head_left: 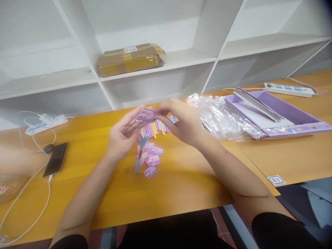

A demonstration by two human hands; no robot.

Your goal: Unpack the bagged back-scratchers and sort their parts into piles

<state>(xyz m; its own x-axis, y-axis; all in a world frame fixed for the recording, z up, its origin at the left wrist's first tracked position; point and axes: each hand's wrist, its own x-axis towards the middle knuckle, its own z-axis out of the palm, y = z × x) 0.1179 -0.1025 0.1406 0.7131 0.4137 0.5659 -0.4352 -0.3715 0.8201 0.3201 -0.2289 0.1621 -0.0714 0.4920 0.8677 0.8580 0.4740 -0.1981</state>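
Over the table, both my hands are raised around a small purple printed card point(146, 115). My right hand point(183, 121) pinches its right end between thumb and fingers. On the card's left side, my left hand point(125, 133) grips it with the fingers partly behind it. Beneath the hands lies a row of pastel sticks point(155, 128), pink, yellow and blue, partly hidden by the fingers. Closer to me is a loose pile of similar purple printed cards point(153, 159). A blue fork-shaped tool point(140, 150), seemingly in clear wrapping, lies at the pile's left.
A purple open box point(301, 107) and crumpled clear plastic wrap point(220, 116) are on the right. At left, a phone point(56, 159) with a white cable lies near a power strip point(46, 124). A taped parcel point(129, 59) sits on the white shelf point(186, 59) behind.
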